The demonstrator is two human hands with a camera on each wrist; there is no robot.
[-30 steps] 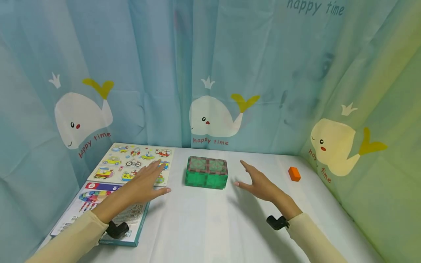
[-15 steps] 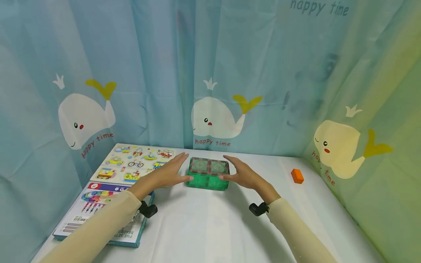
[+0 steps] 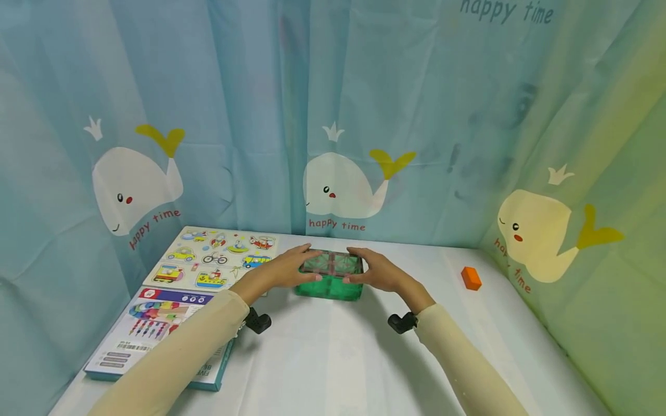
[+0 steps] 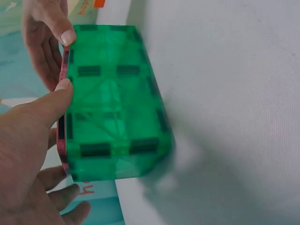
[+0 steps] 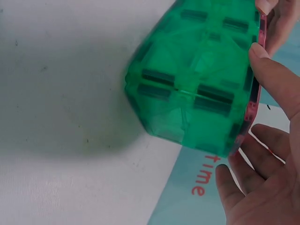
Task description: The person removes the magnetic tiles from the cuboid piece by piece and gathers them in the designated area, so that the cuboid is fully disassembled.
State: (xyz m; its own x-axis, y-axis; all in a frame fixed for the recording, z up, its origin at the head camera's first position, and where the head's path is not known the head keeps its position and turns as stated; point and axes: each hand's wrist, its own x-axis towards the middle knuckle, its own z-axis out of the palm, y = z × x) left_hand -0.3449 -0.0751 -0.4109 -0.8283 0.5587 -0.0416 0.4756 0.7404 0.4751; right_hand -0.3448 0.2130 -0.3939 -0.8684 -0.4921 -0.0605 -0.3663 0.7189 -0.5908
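Note:
In the head view, a box built of translucent magnetic tiles (image 3: 329, 288) stands on the white table, with green sides and a pinkish-red layer (image 3: 332, 263) on top. My left hand (image 3: 281, 269) holds its upper left part, thumb at the front and fingers at the top. At the upper right, my right hand (image 3: 383, 273) grips it the same way. Both wrist views show the thumbs near the seam between the green wall (image 4: 105, 93) and the red-edged top layer (image 5: 252, 110). Some fingers are partly hidden behind the box.
To the left lies a puzzle board (image 3: 224, 245) with vehicle pictures, and a boxed bead set (image 3: 151, 323) in front of it. An orange block (image 3: 470, 278) sits at the right. A blue curtain (image 3: 250, 115) with whales closes off the back.
Both hands have moved inward from either side of the tile box and now touch its upper part. The box stays in place, as do the puzzle board, bead set and orange block.

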